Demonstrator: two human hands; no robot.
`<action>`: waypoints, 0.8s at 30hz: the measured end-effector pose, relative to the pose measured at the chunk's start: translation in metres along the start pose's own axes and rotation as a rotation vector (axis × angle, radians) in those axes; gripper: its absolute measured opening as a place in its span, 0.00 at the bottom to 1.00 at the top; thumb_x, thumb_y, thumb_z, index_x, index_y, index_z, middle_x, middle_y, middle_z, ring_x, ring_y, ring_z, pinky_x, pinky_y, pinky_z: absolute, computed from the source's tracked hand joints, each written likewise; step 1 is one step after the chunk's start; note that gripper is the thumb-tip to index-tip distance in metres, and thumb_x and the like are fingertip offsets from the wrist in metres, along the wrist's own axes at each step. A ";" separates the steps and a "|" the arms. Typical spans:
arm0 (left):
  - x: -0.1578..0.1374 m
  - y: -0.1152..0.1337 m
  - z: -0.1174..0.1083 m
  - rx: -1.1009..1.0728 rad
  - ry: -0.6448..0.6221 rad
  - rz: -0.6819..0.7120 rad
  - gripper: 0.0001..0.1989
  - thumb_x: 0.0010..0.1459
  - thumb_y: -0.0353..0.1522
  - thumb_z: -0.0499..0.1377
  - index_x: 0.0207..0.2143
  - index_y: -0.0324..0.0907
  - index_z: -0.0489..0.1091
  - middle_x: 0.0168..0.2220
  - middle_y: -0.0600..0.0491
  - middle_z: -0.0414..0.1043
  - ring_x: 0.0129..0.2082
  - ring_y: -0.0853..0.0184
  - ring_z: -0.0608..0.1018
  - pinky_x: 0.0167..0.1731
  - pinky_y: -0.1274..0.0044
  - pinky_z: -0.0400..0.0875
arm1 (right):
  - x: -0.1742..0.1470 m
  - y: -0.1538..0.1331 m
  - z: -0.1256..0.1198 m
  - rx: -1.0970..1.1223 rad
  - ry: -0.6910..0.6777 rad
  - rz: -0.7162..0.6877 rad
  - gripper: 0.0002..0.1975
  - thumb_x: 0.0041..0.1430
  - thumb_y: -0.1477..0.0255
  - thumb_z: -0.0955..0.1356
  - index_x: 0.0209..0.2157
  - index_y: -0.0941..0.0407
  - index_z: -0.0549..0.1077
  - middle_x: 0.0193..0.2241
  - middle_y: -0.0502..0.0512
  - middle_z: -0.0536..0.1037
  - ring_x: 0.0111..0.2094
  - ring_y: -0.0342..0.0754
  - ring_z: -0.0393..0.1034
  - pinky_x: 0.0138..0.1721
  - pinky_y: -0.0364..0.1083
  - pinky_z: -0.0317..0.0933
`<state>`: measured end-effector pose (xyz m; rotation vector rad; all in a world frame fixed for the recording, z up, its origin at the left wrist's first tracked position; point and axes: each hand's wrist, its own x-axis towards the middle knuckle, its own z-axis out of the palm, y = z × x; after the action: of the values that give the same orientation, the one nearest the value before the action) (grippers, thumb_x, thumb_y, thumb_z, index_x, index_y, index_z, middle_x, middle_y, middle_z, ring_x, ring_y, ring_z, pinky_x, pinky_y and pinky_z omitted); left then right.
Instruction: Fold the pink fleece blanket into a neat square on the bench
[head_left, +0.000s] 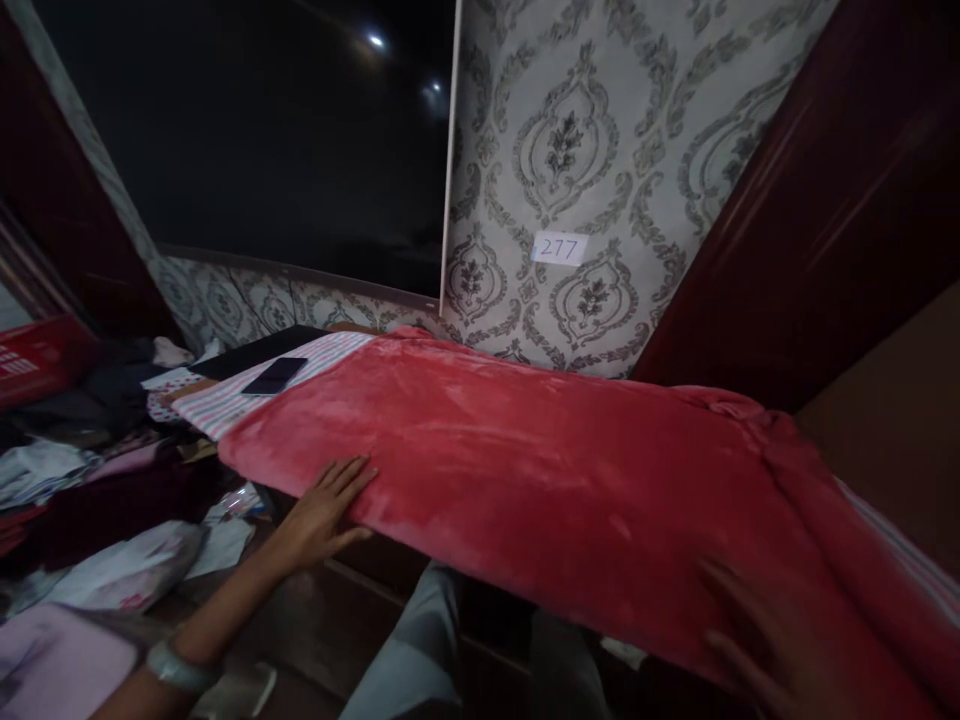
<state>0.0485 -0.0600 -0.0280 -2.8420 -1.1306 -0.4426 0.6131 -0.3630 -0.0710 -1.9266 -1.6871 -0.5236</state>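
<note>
A red plush blanket [525, 450] is spread over a long table-like surface, its front edge hanging slightly over. My left hand [330, 510] rests on the blanket's front edge at the left, fingers stretched out, the thumb apart along the edge. At the lower right, my right hand [772, 640] is over the blanket, somewhat blurred and dim, with fingers and thumb apart. Neither hand holds anything. Folds of the blanket [735, 410] are bunched toward the right end. A striped cloth [206, 412] shows at the left end.
A dark phone [276, 376] lies on the striped cloth. A large black screen [285, 140] hangs on the patterned wall, near a paper label reading 277 [559, 248]. Heaped clothes [127, 570] cover the left side. A dark red wooden panel [780, 190] slants at the right.
</note>
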 end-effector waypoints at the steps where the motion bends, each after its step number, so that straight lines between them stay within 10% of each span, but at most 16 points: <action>1: -0.010 -0.001 0.003 0.045 0.000 0.003 0.39 0.57 0.45 0.62 0.69 0.45 0.57 0.71 0.41 0.53 0.70 0.49 0.59 0.67 0.53 0.52 | -0.002 -0.012 0.004 0.011 -0.058 -0.052 0.39 0.60 0.55 0.64 0.70 0.35 0.48 0.60 0.54 0.71 0.56 0.59 0.71 0.49 0.59 0.71; 11: -0.008 0.001 0.011 0.176 0.032 -0.063 0.33 0.55 0.23 0.48 0.64 0.39 0.65 0.67 0.40 0.61 0.67 0.53 0.64 0.67 0.55 0.55 | -0.013 -0.072 0.013 -0.135 -0.099 -0.090 0.47 0.51 0.84 0.60 0.72 0.46 0.48 0.66 0.60 0.63 0.60 0.57 0.66 0.57 0.59 0.66; 24: -0.011 -0.048 -0.025 0.197 0.156 -0.179 0.23 0.52 0.27 0.52 0.49 0.39 0.76 0.51 0.40 0.77 0.53 0.50 0.77 0.53 0.61 0.70 | -0.004 -0.033 -0.018 -0.109 0.038 0.206 0.27 0.51 0.81 0.60 0.48 0.53 0.78 0.45 0.57 0.80 0.47 0.54 0.75 0.48 0.52 0.71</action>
<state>0.0020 -0.0362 -0.0100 -2.5036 -1.3222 -0.5203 0.5807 -0.3742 -0.0545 -2.1246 -1.4415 -0.5779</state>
